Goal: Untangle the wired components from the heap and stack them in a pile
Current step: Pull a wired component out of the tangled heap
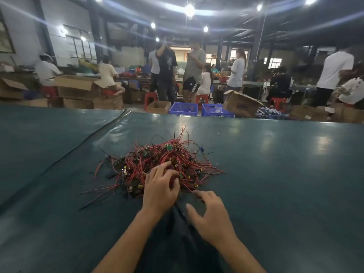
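Where the green table (275, 174) bears it, heap of red-wired components (157, 166) lies central; left hand (160, 191) on heap's near edge, fingers curled into wires, grasp uncertain; right hand (213, 217) just right of heap's near edge, released, fingers spread.

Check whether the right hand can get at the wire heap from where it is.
Probably yes: the right hand hovers open beside the heap, nothing between them; the left hand covers only the near middle.
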### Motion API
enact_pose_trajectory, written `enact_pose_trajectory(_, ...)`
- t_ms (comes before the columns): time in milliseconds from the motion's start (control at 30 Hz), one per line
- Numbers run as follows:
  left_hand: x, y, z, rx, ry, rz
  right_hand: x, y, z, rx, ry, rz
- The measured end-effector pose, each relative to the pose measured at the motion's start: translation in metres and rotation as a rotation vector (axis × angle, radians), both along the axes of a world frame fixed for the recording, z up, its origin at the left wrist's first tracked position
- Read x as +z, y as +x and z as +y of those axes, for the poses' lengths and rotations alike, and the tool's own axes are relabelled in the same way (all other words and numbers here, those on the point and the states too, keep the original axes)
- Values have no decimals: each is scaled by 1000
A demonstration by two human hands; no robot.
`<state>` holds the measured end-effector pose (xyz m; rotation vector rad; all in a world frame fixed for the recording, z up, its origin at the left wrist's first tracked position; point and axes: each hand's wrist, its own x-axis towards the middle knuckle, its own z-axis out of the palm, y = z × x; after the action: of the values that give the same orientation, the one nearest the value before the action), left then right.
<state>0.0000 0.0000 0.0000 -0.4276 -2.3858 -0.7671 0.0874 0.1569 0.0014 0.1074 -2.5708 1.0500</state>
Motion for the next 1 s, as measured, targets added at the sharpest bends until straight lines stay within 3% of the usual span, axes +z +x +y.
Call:
enact_pose_trajectory(167,-33,1,-13,7,-204,-123,-23,-2,-4,28,258,-66)
enact_pose_trajectory(333,-31,5,-24,97,-329,-151,-29,2,-2,22,154,-24)
enact_pose_trajectory(533,-30,9,-46,230,-301,-144,-34,-1,-3,21,56,-31)
enact_pose_trajectory(833,-33,12,-39,223,-300,-144,-10,-67,7,-165,-225,29)
enact_pose_trajectory(1000,-33,10,-37,217,-305,-133,-2,-120,6,-152,-150,-165)
